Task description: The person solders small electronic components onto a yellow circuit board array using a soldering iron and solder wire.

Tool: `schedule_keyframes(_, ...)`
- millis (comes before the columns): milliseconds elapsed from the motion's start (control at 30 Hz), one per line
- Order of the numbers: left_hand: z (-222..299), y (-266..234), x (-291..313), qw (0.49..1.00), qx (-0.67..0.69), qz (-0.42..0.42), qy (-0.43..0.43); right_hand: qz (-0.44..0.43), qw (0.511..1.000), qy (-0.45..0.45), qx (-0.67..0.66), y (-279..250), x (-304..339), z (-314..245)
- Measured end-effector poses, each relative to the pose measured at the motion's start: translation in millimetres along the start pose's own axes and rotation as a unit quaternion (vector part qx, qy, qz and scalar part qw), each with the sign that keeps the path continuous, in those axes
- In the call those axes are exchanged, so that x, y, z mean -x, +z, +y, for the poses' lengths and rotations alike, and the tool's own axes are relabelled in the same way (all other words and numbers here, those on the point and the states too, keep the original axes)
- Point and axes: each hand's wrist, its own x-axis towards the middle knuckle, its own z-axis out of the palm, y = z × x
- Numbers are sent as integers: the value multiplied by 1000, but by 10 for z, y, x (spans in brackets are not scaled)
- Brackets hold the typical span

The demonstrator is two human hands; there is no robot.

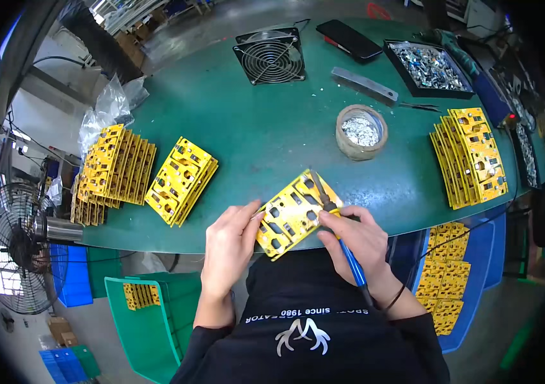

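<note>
A yellow circuit board panel [287, 217] with rows of cut-outs is held tilted near the table's front edge. My left hand [229, 240] grips its left end between thumb and fingers. My right hand [359, 243] is closed round a soldering iron [351, 259] with a blue handle and a yellow collar. The iron's metal shaft lies over the upper right part of the panel, its tip near the far edge; whether it touches cannot be seen. My right fingers are close to the panel's right end.
Yellow panels stand in stacks at the left [116, 166], nearer left [181, 182] and right [471, 160]. A round tin [361, 132], a small fan [271, 56] and a parts tray [427, 69] sit farther back. Below are a green bin [144, 326] and a blue bin [474, 294].
</note>
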Motion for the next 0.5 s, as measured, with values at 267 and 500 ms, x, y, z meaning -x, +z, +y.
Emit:
schedule_keyframes(267, 115, 84, 112, 999, 49, -11, -8, 23, 997, 5, 76, 43, -229, -6)
schedule_keyframes(500, 210, 146, 159, 997, 73, -26, -10, 10, 997, 12, 76, 14, -290, 72)
